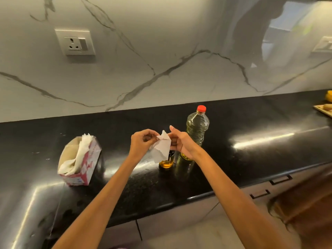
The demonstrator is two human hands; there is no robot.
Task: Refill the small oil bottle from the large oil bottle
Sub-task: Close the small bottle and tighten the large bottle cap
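Note:
A large clear oil bottle (197,128) with a red cap stands upright on the black counter (251,126). Just left of it stands the small oil bottle (166,162), with amber oil in its base; its upper part is hidden behind a white tissue (162,147). My left hand (142,143) pinches the tissue's left edge and my right hand (179,141) pinches its right edge, both above the small bottle. The tissue hangs down between them.
An open red-and-white tissue box (79,159) sits at the left on the counter. A cutting board with food (324,109) lies at the far right. Marble wall with a socket (75,42) behind. Drawer handles (260,194) below the counter edge.

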